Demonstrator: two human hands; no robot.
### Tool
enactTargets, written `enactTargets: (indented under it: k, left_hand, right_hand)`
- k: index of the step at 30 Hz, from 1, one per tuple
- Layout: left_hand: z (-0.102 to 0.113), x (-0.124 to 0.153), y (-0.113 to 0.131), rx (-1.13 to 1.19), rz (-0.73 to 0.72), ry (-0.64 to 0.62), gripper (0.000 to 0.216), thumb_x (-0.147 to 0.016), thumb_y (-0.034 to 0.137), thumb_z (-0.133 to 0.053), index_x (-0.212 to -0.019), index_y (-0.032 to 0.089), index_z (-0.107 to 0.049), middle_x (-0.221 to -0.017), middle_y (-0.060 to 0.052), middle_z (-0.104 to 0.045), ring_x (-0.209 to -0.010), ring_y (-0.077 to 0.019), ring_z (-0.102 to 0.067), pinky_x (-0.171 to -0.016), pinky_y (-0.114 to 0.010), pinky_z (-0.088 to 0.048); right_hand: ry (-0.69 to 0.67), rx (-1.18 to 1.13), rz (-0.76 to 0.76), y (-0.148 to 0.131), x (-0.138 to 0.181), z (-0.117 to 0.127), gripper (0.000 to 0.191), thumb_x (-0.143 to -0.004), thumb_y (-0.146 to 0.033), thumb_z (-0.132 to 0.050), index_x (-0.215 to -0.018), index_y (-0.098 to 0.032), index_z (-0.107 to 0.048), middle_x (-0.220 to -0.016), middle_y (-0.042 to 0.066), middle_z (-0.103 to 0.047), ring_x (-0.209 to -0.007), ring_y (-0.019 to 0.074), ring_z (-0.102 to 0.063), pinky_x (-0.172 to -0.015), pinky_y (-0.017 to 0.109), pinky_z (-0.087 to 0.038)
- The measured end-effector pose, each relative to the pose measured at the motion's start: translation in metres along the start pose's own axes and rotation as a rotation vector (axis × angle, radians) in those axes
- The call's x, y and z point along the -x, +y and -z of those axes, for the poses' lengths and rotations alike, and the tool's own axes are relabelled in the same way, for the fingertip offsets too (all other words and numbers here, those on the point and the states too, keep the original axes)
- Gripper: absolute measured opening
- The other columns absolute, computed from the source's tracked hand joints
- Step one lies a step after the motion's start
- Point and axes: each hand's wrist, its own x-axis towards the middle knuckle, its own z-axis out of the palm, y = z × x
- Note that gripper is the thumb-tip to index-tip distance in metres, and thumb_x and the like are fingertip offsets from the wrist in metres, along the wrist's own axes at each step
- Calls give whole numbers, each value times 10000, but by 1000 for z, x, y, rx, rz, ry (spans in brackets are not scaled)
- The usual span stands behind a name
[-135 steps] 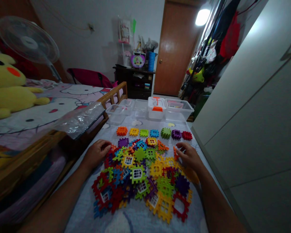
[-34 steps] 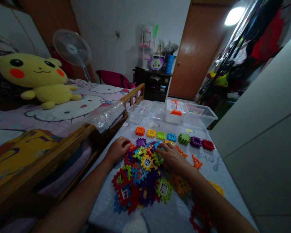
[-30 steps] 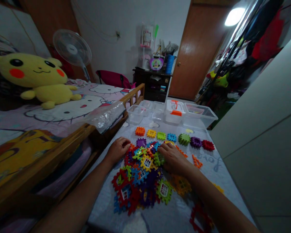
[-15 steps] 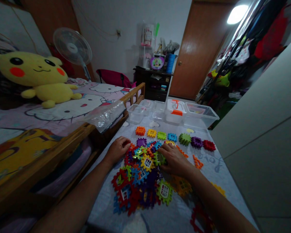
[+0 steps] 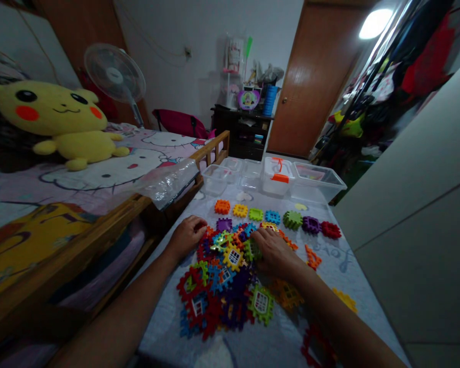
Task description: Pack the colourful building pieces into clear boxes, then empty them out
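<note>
A heap of coloured interlocking plastic tiles (image 5: pixel 226 281) lies on a pale printed cloth (image 5: pixel 341 263). My left hand (image 5: pixel 186 236) rests at the heap's far left edge with its fingers curled onto the tiles. My right hand (image 5: pixel 274 249) lies palm down on the heap's far right side, fingers bent over a green tile (image 5: pixel 252 250). Beyond the heap runs a row of small tile stacks (image 5: pixel 276 217), from orange on the left to red on the right. Whether either hand grips a tile is hidden by the fingers.
Clear plastic boxes (image 5: pixel 314 181), one with an orange latch, stand past the row. A wooden bed rail (image 5: pixel 210 148) and a bed with a yellow plush toy (image 5: pixel 57 120) are at the left. A grey cabinet wall (image 5: pixel 414 194) rises on the right. Loose orange tiles (image 5: pixel 312 257) lie right of the heap.
Since the oldest frame my right hand has crossed from the heap's right edge to its middle and the view has shifted. Over the last second both hands barely move.
</note>
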Motion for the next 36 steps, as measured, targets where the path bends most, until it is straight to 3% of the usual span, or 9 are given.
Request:
enactTargets:
  k: [7,16,25,36]
  left_hand:
    - [1,-1,1,1,-10,-9,219,-810,317,-495,-835,178,-662,-874,-65,-643,-860,-212,-607,-793,-321,-482]
    - [0,-1,-1,4,-9,-7,214,-813,303,-491,-847,175,-659,-890,-69,-640,-865,-212,-603,-782,-321,-482]
    - [1,-1,1,-2,-6,-13,214,-814,312,-489,-848,184,-657,-877,-60,-639,-865,-211,-600,-796,-328,-478]
    - [0,0,-2,-9,-17,-4,213,-817,314,-489,-850,188,-658,-879,-58,-642,-858,-206,-602,-793,-320,-485]
  right_hand:
    - [16,-8,-3,-2,-1,0,437,-680,-230,-632,-1101,-161,-536,-1103,123,-556,-1052,277,-479,-936,381,-397]
    - [27,-101,-69,18,7,7,533,-686,-224,-637,-1197,-137,-512,-1178,149,-547,-1124,285,-474,-995,384,-376]
    - [26,-67,18,5,4,-1,478,-678,-253,-678,-1132,-195,-540,-1125,98,-547,-1060,265,-480,-930,377,-399]
    - [58,-58,-18,3,1,-3,493,-682,-266,-650,-1154,-179,-537,-1113,110,-554,-1051,269,-481,-933,373,-394]
